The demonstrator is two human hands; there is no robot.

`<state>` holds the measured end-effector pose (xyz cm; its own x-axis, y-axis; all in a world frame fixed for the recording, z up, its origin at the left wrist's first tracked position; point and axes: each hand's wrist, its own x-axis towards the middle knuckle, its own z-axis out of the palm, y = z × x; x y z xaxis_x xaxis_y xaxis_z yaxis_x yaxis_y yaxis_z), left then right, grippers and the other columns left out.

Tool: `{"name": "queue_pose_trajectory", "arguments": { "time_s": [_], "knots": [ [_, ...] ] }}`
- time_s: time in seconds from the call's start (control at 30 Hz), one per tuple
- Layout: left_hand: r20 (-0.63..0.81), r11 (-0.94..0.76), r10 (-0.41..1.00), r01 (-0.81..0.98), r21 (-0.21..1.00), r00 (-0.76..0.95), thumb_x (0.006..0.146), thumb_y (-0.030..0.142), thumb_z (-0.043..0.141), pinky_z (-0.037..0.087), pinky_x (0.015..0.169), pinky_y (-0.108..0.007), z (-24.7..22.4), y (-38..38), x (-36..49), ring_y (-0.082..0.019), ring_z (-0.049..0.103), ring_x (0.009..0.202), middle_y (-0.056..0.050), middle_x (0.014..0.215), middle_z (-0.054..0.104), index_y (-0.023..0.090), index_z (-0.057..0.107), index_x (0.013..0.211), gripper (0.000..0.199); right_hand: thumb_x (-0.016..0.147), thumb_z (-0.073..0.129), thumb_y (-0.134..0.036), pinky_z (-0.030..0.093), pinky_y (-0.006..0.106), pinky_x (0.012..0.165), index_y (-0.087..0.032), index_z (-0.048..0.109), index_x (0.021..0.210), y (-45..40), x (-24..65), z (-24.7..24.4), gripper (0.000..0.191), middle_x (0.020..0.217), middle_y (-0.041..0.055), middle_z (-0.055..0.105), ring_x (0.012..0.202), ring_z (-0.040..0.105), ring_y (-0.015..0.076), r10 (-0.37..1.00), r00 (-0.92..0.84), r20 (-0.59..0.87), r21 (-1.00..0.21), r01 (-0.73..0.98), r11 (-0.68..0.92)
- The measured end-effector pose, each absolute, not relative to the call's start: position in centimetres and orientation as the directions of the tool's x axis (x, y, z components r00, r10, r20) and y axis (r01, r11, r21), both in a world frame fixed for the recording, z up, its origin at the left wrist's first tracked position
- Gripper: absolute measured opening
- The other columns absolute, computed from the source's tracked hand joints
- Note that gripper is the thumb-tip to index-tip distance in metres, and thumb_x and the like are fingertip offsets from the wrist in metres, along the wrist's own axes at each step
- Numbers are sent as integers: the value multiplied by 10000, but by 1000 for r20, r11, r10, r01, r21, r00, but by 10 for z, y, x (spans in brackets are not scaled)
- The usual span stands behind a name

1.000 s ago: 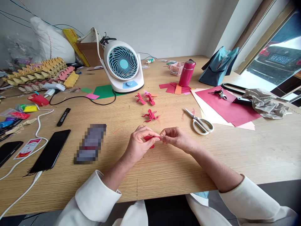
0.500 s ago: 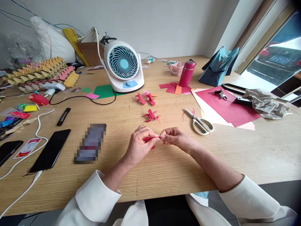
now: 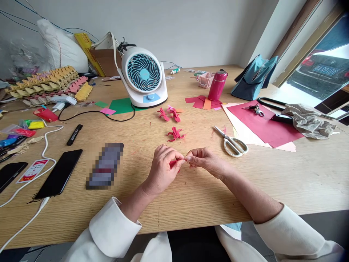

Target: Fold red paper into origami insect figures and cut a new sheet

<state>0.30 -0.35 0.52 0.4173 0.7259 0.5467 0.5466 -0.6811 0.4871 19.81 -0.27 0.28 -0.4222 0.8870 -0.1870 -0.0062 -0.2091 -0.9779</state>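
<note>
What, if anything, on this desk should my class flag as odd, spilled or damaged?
Reddish marks stain the wooden desk by the scissors, standing out against the plain grain. A blocky, pixelated patch left of the left hand hides detail, while its surroundings look clear.

The folded red paper looks matt, the tabletop grained wood, the flask glossy.

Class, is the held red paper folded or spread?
Folded: the red paper narrows to a thin strip between the left hand and right hand.
</note>
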Motion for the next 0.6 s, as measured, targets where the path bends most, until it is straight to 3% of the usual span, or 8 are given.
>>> {"name": "queue_pose_trajectory", "arguments": {
  "time_s": [0.17,0.3,0.6],
  "knots": [
    [538,-638,763,548,541,358,897,184,635,421,903,-392,4,-2,2,-193,574,799,-3,755,671,212,612,773,129,800,698,-589,374,255,605,-154,634,803,-3,199,5,441,690,-9,555,643,467,109,942,-336,-21,-999,46,-6],
    [545,-613,783,521,594,300,888,188,656,444,830,-366,5,-2,2,-196,572,806,-16,765,674,206,627,762,131,860,662,-503,440,273,667,-172,628,891,-7,194,7,334,810,28,627,726,552,141,946,-306,108,-985,94,143],
    [537,-597,797,495,631,276,870,192,685,453,791,-355,5,-5,3,-197,575,795,-19,759,675,208,665,769,104,911,585,-249,477,296,722,-201,636,879,-15,188,8,77,825,36,651,765,605,161,898,-251,363,-830,352,433]
  ]
}}
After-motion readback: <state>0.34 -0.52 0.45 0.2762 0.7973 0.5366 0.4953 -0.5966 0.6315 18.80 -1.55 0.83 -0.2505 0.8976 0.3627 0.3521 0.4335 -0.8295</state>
